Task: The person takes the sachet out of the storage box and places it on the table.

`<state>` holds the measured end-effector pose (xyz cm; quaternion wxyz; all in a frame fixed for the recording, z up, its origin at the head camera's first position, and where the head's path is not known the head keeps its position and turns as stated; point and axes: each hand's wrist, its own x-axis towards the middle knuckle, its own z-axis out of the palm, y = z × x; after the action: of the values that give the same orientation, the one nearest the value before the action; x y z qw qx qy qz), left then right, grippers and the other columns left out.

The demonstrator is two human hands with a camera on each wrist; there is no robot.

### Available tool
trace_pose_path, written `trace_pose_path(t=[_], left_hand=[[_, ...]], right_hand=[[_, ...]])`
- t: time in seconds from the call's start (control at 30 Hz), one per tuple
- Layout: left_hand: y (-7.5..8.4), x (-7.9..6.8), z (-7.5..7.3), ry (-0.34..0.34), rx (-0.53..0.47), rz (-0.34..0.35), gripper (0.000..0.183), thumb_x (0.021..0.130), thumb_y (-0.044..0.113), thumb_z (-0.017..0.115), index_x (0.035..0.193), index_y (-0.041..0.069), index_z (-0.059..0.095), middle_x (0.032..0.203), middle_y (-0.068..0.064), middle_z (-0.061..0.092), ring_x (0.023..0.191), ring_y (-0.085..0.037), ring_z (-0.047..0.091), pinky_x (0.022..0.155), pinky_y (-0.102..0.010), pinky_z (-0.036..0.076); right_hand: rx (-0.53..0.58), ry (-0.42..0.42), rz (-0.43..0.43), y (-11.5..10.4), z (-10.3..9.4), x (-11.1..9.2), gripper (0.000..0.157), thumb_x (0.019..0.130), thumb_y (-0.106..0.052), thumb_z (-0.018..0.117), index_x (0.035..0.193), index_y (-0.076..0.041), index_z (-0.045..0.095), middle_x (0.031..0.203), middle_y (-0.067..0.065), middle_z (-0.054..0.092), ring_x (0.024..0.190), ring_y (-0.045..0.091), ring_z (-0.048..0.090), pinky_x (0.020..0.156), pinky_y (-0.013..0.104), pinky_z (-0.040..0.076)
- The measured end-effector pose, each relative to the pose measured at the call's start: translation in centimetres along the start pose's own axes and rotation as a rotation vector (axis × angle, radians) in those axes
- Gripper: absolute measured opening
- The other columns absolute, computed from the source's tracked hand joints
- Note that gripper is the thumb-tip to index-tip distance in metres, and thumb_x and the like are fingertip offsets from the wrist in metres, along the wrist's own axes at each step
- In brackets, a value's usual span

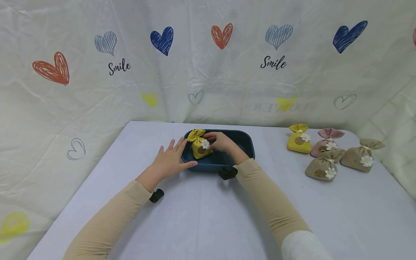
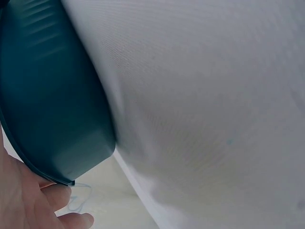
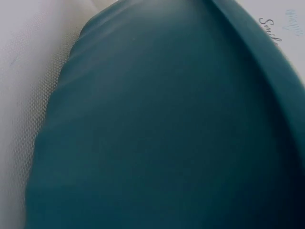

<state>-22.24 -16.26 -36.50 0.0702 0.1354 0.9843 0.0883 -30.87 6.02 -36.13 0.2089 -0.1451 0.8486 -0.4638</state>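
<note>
A yellow drawstring pouch [image 1: 201, 148] with a white flower and a round brown tag stands tilted in the left part of a dark teal basin [image 1: 208, 167]. My right hand [image 1: 221, 141] reaches over the basin's near rim and pinches the pouch from its right side, with fingers near its tied neck. At the basin's left end, my left hand [image 1: 169, 160] has its fingers spread and straight, fingertips right at the rim. In the left wrist view, the left fingers [image 2: 56, 196] lie along the rim. The basin's outer wall [image 3: 157, 119] fills the right wrist view, hiding the right hand.
On the table's right side sit another yellow pouch [image 1: 298, 141], a pink pouch [image 1: 325, 141] and two brown pouches [image 1: 321, 168], close together. A white cloth [image 1: 195, 216] covers the table. Behind it hangs a pale curtain [image 1: 208, 76] printed with hearts.
</note>
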Motion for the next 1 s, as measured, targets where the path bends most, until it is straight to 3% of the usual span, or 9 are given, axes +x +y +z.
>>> trace_pose_path(t=[0.23, 0.5, 0.77, 1.0], left_hand=[[0.3, -0.1, -0.2, -0.007, -0.002, -0.006, 0.107, 0.093, 0.077, 0.049, 0.166, 0.010, 0.009, 0.171, -0.008, 0.009, 0.155, -0.040, 0.010, 0.116, -0.072, 0.013], [0.3, -0.2, -0.1, 0.007, -0.004, 0.006, 0.107, 0.093, 0.077, 0.050, 0.166, 0.010, 0.010, 0.171, -0.008, 0.010, 0.155, -0.040, 0.011, 0.115, -0.072, 0.014], [0.1, -0.1, 0.0, 0.011, 0.003, 0.004, 0.108, 0.092, 0.079, 0.048, 0.166, 0.011, 0.008, 0.171, -0.007, 0.010, 0.155, -0.040, 0.011, 0.116, -0.072, 0.014], [0.1, -0.1, -0.1, 0.008, -0.002, 0.001, 0.107, 0.093, 0.078, 0.049, 0.166, 0.010, 0.009, 0.171, -0.008, 0.010, 0.155, -0.040, 0.011, 0.115, -0.072, 0.014]], right_hand=[[-0.050, -0.031, -0.026, -0.2, 0.2, 0.0, 0.067, 0.089, 0.007, 0.071, 0.151, -0.006, 0.051, 0.151, 0.025, 0.047, 0.141, 0.037, 0.043, 0.109, 0.049, 0.044], [-0.163, 0.028, -0.054, 0.0, 0.8, 0.3, 0.062, 0.088, -0.005, 0.080, 0.146, -0.008, 0.057, 0.141, 0.023, 0.058, 0.131, 0.035, 0.053, 0.105, 0.047, 0.047], [-0.182, 0.061, -0.074, 0.0, 1.0, 0.4, 0.058, 0.089, -0.012, 0.081, 0.143, -0.007, 0.060, 0.137, 0.019, 0.061, 0.126, 0.034, 0.057, 0.101, 0.045, 0.049], [-0.158, 0.037, -0.068, -0.1, 1.3, 0.5, 0.062, 0.089, -0.011, 0.082, 0.146, -0.007, 0.057, 0.134, 0.022, 0.062, 0.121, 0.034, 0.059, 0.097, 0.043, 0.053]])
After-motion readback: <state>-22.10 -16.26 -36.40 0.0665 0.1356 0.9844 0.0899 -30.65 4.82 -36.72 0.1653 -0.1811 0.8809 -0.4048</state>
